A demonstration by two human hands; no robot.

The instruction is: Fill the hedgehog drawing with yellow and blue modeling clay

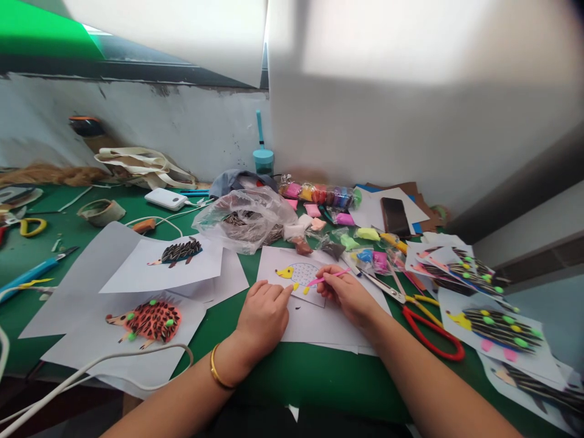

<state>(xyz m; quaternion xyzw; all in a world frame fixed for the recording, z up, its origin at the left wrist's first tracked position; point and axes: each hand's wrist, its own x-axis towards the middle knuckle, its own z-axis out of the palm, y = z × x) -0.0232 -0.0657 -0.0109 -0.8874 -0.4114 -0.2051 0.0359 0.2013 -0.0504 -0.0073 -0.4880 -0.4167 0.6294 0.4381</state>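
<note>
Near the table's front lies a white sheet with a hedgehog drawing [305,274]. Its body is outlined in blue with small marks, and its head [285,273] is yellow clay. Two yellow clay feet [305,291] sit below the body. My left hand [263,316] rests on the paper, index finger stretched to the left foot and the other fingers partly bent, holding nothing. A thin pink modelling tool [335,274] is pinched in my right hand [349,295], its tip near the feet. Larger white paper [301,328] lies beneath the drawing.
Red-and-yellow scissors [429,331] lie right of the paper. Behind are a plastic bag of seeds [246,219], several clay packets [367,234] and a phone [395,216]. Finished hedgehog pictures lie left [146,322] and right [497,328]. A white cable [132,359] crosses the left side.
</note>
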